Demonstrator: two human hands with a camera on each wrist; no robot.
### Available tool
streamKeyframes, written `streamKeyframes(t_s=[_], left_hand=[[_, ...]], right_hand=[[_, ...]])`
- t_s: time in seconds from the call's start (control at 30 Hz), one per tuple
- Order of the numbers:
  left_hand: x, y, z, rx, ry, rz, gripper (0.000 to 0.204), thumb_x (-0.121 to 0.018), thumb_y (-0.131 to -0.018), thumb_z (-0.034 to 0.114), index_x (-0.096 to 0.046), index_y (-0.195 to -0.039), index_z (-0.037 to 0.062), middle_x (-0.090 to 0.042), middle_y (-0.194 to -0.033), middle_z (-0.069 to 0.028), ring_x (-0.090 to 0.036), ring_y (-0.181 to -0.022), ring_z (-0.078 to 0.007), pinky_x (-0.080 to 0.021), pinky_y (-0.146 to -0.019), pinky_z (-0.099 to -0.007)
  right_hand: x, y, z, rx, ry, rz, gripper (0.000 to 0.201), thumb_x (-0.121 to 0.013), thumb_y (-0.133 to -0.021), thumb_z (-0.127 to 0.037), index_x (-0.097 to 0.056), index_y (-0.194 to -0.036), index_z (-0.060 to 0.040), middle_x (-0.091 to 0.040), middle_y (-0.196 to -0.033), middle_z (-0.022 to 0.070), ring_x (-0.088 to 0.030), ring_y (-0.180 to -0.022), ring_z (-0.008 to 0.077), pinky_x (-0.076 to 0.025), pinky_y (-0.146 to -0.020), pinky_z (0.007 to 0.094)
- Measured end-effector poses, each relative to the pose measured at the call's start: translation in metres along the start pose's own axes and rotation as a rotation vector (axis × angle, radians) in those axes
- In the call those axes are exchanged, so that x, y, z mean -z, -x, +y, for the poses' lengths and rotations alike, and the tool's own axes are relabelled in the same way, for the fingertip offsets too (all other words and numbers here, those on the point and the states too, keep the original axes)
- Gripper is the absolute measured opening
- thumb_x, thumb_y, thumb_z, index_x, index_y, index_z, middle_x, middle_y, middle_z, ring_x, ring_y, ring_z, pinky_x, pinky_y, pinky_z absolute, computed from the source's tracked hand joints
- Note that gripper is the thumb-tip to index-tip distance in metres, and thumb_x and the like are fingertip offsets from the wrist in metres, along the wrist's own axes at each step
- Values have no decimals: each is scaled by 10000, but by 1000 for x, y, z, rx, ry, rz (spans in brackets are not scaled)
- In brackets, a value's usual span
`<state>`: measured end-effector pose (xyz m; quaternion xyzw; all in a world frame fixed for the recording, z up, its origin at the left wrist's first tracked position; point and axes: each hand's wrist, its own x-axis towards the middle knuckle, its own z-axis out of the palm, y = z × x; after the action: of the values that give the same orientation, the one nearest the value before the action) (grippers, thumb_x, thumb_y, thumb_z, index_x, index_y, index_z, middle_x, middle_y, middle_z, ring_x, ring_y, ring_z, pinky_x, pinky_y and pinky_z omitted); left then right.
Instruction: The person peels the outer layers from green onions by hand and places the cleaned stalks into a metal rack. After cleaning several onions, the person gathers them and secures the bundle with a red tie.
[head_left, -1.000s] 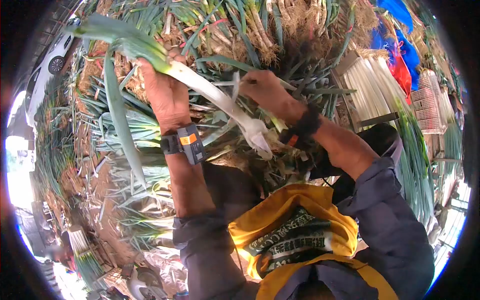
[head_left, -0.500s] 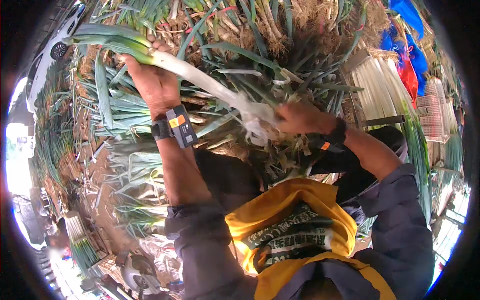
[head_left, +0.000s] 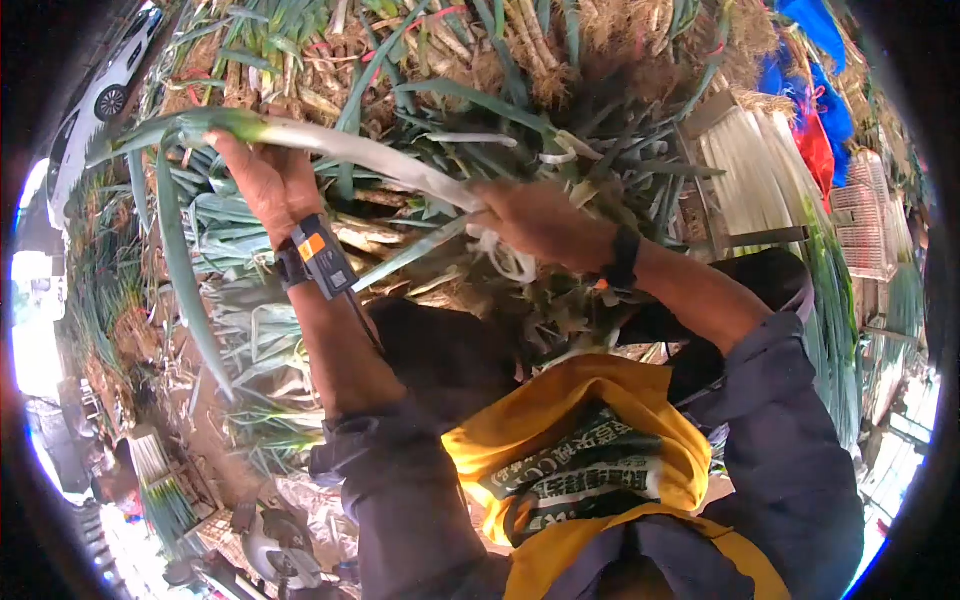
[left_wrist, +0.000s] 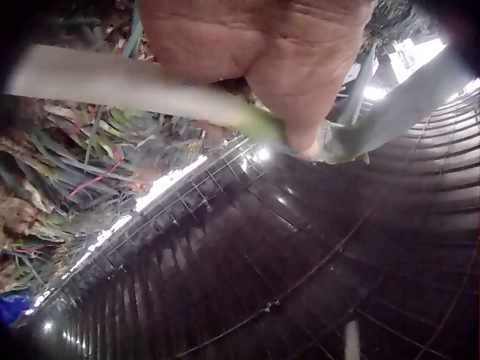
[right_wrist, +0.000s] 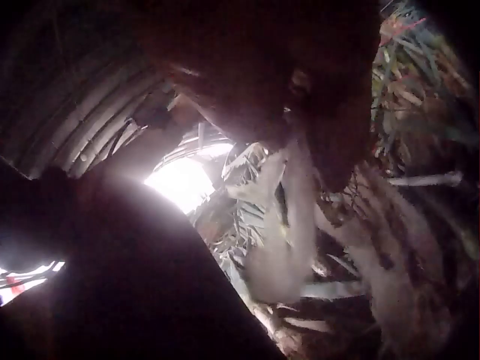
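Note:
A long leek (head_left: 370, 155) lies across both hands, its white stalk toward the right and its green leaves bending down at the left. My left hand (head_left: 265, 185) holds it where white turns green; the left wrist view shows that hand's thumb against the stalk (left_wrist: 120, 84). At the lower white end my right hand (head_left: 550, 220), blurred, has its fingers curled on the stalk and hides its tip. Pale, loose outer layers (head_left: 510, 262) hang in a loop below those fingers. In the dark right wrist view these pale strips (right_wrist: 289, 240) dangle under the hand.
Bundled leeks with hairy roots (head_left: 540, 60) lie beyond the hands. Green leek tops (head_left: 240, 225) are heaped at the left. Cleaned leeks with white stalks (head_left: 760, 170) are stacked at the right, near a pinkish crate (head_left: 862, 230) and a red bag (head_left: 815, 155). Leaf scraps lie below the hands.
The right hand came down from beside the leek to its root end, then moved left onto the stalk. The left hand shifted left, and the leek now lies more level.

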<state>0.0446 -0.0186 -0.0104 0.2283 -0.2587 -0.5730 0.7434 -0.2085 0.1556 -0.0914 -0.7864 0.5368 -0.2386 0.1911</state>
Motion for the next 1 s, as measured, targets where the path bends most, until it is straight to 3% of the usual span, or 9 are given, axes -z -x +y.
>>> streamKeyframes(t_s=[0.2, 0.47, 0.5, 0.6, 0.67, 0.73, 0.8, 0.93, 1.0], left_hand=[[-2, 5, -22, 67, -283, -42, 303, -699, -977, 204, -569, -1229, 100, -630, -996, -60, -629, -902, -227, -563, -832, -418], [8, 0, -21, -133, -194, 173, 500, -701, -936, 135, -480, -1385, 126, -594, -1145, -70, -602, -954, -228, -569, -807, -428], [11, -6, -22, -137, -200, 175, 660, -745, -835, 87, -466, -1433, 116, -567, -1288, -168, -588, -1125, -330, -529, -943, -504], [55, -4, -29, -715, -2049, -3, 780, -756, -695, 102, -492, -1428, 49, -277, -1530, -411, -245, -1482, -495, -243, -1235, -490], [50, -12, -33, -410, -1509, 0, 717, -642, -832, 53, -404, -1508, 41, -338, -1503, -282, -346, -1394, -352, -313, -1152, -410], [10, -1, -25, -108, -130, 320, 691, -575, -969, 44, -281, -1594, 59, -565, -1338, -124, -565, -1158, -206, -472, -962, -355], [33, -19, -34, -343, -216, 447, 626, -621, -982, 166, -373, -1548, 69, -621, -1022, -39, -576, -783, -149, -473, -658, -296], [26, -7, -2, -236, -99, 524, 525, -606, -976, 194, -447, -1463, 77, -628, -1027, -78, -609, -916, -205, -523, -822, -390], [105, -45, -32, -585, -632, 300, 487, -637, -965, 244, -485, -1392, 65, -626, -995, -67, -624, -908, -217, -538, -767, -375]], right_hand=[[18, -25, -14, 44, -86, 24, 345, -593, -1003, -343, -619, -1179, -47, -694, -871, 190, -678, -795, 396, -534, -710, 486], [18, -30, -47, 101, 109, 38, 376, -639, -949, -261, -533, -1233, -40, -614, -1030, 158, -669, -851, 399, -537, -706, 496], [20, -33, -49, 19, 294, -85, 365, -644, -891, -178, -525, -1206, -38, -619, -1035, 137, -672, -877, 369, -536, -692, 478], [15, -23, -31, 210, 353, -120, 347, -603, -827, -90, -569, -1169, -50, -617, -1011, 123, -656, -854, 336, -495, -679, 458], [15, -20, -34, 241, 316, -120, 301, -572, -836, -54, -604, -1135, -53, -638, -966, 129, -657, -850, 345, -486, -667, 460], [22, -9, -42, 270, 303, -110, 271, -568, -857, -41, -615, -1124, -41, -669, -945, 132, -683, -849, 348, -515, -664, 464], [45, 2, -61, 162, 450, -364, 220, -577, -874, -53, -612, -1089, -19, -679, -1011, 136, -705, -860, 334, -566, -697, 451], [64, 20, -39, 159, 401, -382, 282, -625, -879, -103, -626, -1150, -25, -680, -1058, 167, -697, -898, 368, -569, -754, 471], [80, 7, -21, 149, 371, -318, 340, -654, -908, -155, -617, -1223, -32, -682, -1084, 191, -690, -938, 389, -564, -794, 471]])
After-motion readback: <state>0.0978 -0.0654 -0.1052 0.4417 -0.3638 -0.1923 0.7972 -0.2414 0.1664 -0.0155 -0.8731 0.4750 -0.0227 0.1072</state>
